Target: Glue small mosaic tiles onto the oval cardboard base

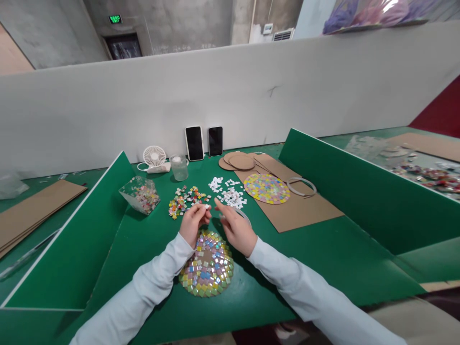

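Observation:
Between the thumb and fingertips of my left hand (194,223) is a small white tile (207,206). My right hand (237,231) is close beside it, fingers stretched forward and apart, with nothing visible in them. Below both hands lies a round mosaic disc (212,282) covered in shiny yellow, green, pink and blue tiles; bare brown board shows near its middle. Just beyond my left hand is a pile of coloured tiles (183,200). White pieces (233,195) are scattered beyond my right hand. A pale ring (246,215) is partly hidden by my right hand.
At the left stands a clear container (143,195) of tiles. A white fan (154,157), a cup (179,168) and two phones (195,143) are at the back. A second mosaic disc (266,188) and another ring (302,180) lie on cardboard (298,214). Green dividers (359,191) flank the table.

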{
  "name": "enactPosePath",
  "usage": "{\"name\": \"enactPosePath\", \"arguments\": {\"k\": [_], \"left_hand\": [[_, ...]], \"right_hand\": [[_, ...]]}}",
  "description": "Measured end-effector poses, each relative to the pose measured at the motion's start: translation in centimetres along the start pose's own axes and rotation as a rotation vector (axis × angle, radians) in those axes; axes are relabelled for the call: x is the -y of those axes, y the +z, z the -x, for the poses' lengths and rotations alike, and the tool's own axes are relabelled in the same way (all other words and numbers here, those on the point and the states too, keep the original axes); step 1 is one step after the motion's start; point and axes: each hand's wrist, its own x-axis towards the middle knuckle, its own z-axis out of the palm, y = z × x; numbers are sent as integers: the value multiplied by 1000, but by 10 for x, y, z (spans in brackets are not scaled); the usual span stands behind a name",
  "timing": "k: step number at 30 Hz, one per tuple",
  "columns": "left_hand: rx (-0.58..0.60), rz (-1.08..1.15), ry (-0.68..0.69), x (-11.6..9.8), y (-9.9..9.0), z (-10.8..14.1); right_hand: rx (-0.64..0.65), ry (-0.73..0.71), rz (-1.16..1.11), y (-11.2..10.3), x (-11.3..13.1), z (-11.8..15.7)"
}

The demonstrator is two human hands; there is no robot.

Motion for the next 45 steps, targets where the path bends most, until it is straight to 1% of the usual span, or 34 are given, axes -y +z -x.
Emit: {"name": "enactPosePath", "arguments": {"k": [3,5,10,14,18,24,32,39,45], "left_hand": [[23,-25,17,1,-1,0],[33,-45,24,1,-1,0],[28,-123,23,1,-1,0],[13,-219,38,-3,2,1],[31,-280,57,-4,6,2],[97,-341,129,0,5,3],[124,-397,140,0,3,3],[144,-457,134,1,3,3],[175,-520,161,1,1,1]], "right_hand": [[104,33,31,-1,3,0],[119,58,48,-2,5,0],[52,93,68,-3,5,0],[-29,80,50,-4,5,0],[-91,61,40,-6,7,-1],[-91,64,54,-7,7,-1],[-108,62,50,-7,8,-1],[-73,77,54,-7,7,-2],[-46,80,54,-8,7,-1]]}}
